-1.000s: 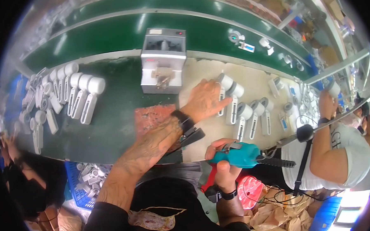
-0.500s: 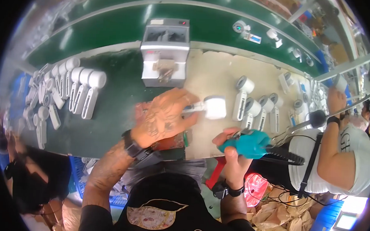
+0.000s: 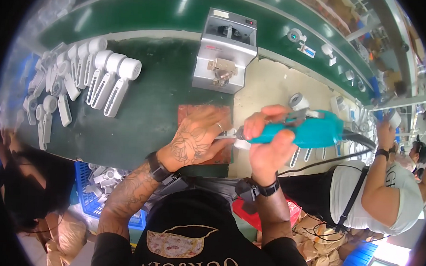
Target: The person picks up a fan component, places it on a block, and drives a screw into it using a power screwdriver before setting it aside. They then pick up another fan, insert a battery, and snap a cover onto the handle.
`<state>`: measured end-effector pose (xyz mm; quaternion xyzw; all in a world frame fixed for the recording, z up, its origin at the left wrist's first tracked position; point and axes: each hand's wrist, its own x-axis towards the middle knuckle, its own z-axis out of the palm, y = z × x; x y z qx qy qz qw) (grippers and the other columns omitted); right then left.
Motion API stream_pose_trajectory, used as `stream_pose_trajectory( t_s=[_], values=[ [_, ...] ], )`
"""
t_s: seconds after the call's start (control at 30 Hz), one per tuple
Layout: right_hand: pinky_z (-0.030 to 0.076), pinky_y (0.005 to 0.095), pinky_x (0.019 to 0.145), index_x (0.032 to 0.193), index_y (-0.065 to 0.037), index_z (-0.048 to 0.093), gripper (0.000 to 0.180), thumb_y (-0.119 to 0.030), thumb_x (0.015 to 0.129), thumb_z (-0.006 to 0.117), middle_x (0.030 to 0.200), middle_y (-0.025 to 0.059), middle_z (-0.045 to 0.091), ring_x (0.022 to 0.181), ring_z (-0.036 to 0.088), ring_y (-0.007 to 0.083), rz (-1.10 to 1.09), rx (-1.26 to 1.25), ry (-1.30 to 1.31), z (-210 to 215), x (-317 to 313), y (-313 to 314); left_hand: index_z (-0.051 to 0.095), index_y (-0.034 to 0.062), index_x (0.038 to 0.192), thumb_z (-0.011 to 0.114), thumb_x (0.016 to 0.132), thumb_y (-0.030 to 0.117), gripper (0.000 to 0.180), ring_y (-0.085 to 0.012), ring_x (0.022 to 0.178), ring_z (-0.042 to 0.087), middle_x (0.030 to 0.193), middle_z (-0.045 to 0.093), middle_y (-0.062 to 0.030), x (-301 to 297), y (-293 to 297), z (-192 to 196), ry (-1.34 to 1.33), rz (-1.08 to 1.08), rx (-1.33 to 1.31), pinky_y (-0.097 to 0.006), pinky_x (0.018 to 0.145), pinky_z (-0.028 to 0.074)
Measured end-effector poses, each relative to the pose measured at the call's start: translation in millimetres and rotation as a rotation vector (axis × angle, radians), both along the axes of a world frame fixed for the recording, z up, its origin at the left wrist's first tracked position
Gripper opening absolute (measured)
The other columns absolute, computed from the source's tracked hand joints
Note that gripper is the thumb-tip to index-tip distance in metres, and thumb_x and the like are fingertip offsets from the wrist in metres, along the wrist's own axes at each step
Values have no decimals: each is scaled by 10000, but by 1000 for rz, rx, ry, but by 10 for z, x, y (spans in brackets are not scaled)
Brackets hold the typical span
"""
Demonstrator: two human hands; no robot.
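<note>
Over a reddish mat (image 3: 225,155), my left hand (image 3: 193,139) is closed on a white handheld device (image 3: 241,144), whose round head pokes out past the fingers. Most of its handle is hidden by that hand. My right hand (image 3: 269,157) grips a teal electric screwdriver (image 3: 317,130), lying nearly level with its tip pointing left at the device. Fingers cover the tip area, so I cannot tell whether it touches a screw. Just beyond the hands stands a grey screw feeder (image 3: 222,55).
Several white round-headed devices with slotted handles (image 3: 115,98) lie at the left. More white devices (image 3: 299,102) lie behind the screwdriver. A blue basket (image 3: 84,189) of white parts sits below the table edge. A co-worker (image 3: 386,197) is at right; a black cord (image 3: 335,159) trails from the screwdriver.
My right hand has brought the screwdriver up and left to the white device. The left hand still holds the device, now lower. The whole view has turned slightly.
</note>
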<state>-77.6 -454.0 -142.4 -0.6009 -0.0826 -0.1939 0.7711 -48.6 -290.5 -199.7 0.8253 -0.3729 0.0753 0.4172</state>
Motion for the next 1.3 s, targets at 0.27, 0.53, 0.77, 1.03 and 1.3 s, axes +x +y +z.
stream_pose_trajectory(
  t_s=[0.27,0.53,0.77,1.03,1.3],
  values=[
    [438,335,556,1121,48,527,760,-677,910,614,670,75,525,583,529,187,-18,-78,-16,-51,89,126,677,47,1027,830,731,179,358,-325,1088,624,1077,665,-83,-23,8,-56,-86,76,-59,-450,901,515],
    [453,339,552,1116,63,534,735,-644,933,615,668,79,529,577,528,184,32,-99,-20,-69,111,91,592,77,938,840,734,170,334,-321,1036,634,1045,647,-83,-21,11,-27,2,113,-26,-444,899,512],
    [456,334,525,1182,95,537,784,-639,923,633,665,67,529,554,522,176,56,-90,-29,-66,142,75,530,96,888,851,733,138,359,-325,1049,626,1030,640,-78,4,39,-48,5,12,-68,-488,903,474],
    [455,342,517,1191,90,540,792,-634,895,673,655,71,527,544,521,181,62,-66,-25,-78,141,65,590,38,847,796,803,238,291,-374,1034,605,1021,625,-145,51,69,-109,19,-81,-116,-474,943,496],
    [461,320,579,1241,97,533,770,-563,892,720,709,65,567,625,562,177,119,17,-6,-87,93,58,589,37,871,787,821,266,307,-427,1159,580,1267,603,-229,50,85,-118,80,-118,-71,-522,1055,435]
  ],
)
